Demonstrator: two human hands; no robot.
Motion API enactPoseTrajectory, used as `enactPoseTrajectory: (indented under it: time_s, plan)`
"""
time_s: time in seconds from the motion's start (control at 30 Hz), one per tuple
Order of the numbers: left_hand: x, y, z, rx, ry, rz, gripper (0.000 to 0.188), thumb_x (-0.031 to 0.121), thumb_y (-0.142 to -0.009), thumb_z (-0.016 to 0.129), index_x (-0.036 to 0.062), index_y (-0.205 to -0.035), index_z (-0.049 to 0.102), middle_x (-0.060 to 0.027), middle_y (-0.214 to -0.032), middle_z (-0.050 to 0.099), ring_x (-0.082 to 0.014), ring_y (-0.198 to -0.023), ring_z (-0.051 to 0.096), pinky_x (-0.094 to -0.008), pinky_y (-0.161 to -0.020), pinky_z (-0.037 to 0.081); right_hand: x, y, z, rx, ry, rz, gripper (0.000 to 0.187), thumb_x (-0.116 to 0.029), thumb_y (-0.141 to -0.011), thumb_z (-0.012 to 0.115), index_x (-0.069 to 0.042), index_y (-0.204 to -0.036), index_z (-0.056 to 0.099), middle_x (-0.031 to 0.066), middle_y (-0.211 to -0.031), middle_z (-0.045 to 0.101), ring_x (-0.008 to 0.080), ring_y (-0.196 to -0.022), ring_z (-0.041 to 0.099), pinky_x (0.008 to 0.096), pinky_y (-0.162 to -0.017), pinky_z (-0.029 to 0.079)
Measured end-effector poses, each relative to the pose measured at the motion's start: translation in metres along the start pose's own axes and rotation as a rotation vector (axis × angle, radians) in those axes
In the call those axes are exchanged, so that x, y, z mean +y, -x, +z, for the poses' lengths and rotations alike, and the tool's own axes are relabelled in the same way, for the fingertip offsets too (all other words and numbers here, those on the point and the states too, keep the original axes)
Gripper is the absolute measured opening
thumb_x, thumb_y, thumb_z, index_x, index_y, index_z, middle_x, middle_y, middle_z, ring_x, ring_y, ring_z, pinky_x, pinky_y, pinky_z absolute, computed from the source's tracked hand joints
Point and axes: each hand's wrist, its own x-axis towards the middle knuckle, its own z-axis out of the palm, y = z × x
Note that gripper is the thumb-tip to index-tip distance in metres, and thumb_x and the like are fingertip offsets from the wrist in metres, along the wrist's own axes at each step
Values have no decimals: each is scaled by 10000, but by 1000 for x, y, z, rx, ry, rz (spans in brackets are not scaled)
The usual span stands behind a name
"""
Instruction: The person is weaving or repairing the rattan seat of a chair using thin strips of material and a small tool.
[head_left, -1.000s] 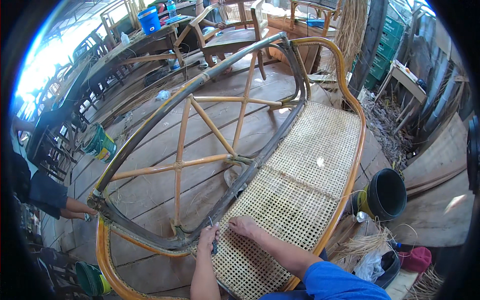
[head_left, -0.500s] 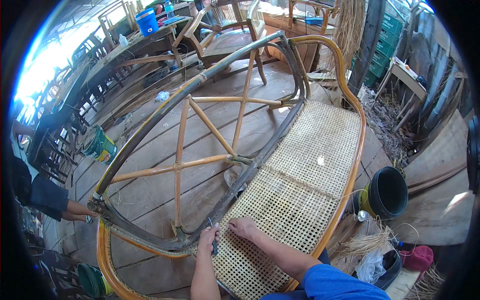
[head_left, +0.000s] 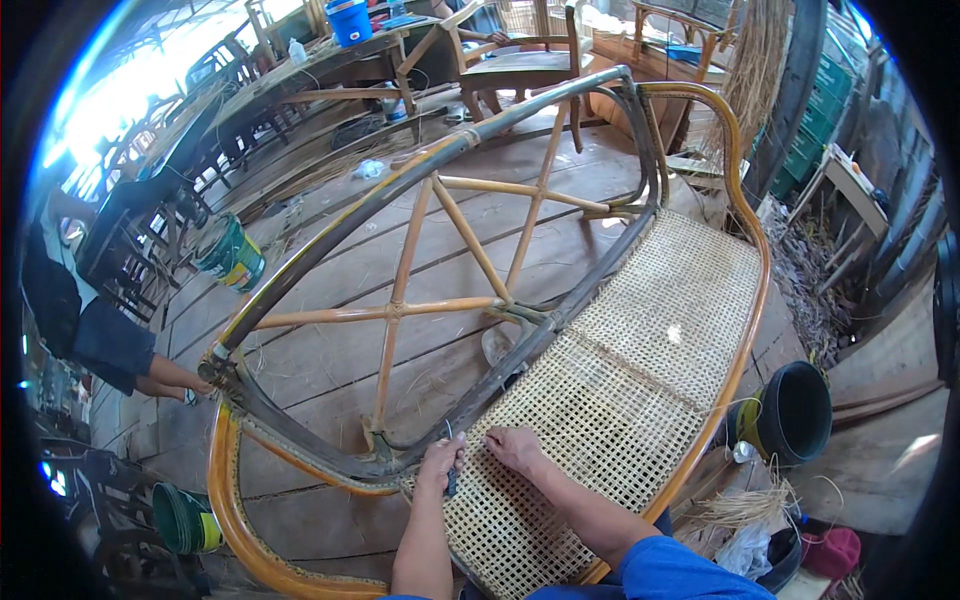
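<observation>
A long rattan bench frame (head_left: 460,138) lies tipped before me, with a woven cane panel (head_left: 640,385) on its right side. My left hand (head_left: 438,466) is closed round an awl-like tool; its dark handle (head_left: 452,484) shows below the fist and a thin tip sticks up above. That hand is at the panel's left edge, beside the dark inner rail (head_left: 478,392). Just to the right, my right hand (head_left: 514,448) is over the cane with its fingers pinched together. Whatever they hold, if anything, is too small to make out.
Dark green buckets (head_left: 795,412) stand at the right, left and lower left. A person (head_left: 110,340) stands at far left near the frame's corner. An armchair (head_left: 525,65) and a workbench with a blue bucket (head_left: 349,22) are behind. Loose fibre strands (head_left: 740,503) lie at lower right.
The whole scene has shifted to the right and slightly down in the view. Both hands keep nearly the same places on the cane panel, with the tool still in my left.
</observation>
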Motion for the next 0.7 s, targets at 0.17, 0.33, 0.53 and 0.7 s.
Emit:
enactPoseTrajectory:
  time_s: [0.17,0.33,0.53,0.7]
  plan:
    - [-3,1,-1,12,7,-6,278,329,-873,643,91,-754,562,36,-590,506,-57,-425,438,-209,-395,352,-4,0,1,-53,39,39,295,-392,-912,463,-136,-908,608,113,-789,665,322,-699,637,416,-691,497]
    - [-5,-3,-3,8,5,-5,279,330,-871,645,92,-753,561,37,-588,503,-56,-419,432,-211,-391,347,-4,0,2,-34,53,23,296,-394,-906,462,-140,-864,607,110,-768,658,322,-674,629,421,-698,491]
    - [0,0,1,13,-27,-12,284,336,-866,651,106,-727,559,44,-576,497,-55,-413,428,-215,-382,341,-2,1,0,1,-3,15,279,-366,-910,460,-138,-859,613,112,-752,655,307,-673,631,416,-702,492]
    - [0,2,1,17,-37,1,294,339,-863,653,118,-702,547,49,-571,494,-55,-413,428,-220,-382,340,-1,-1,3,-11,-29,27,267,-364,-902,480,-133,-872,610,107,-739,650,310,-666,629,416,-671,503]
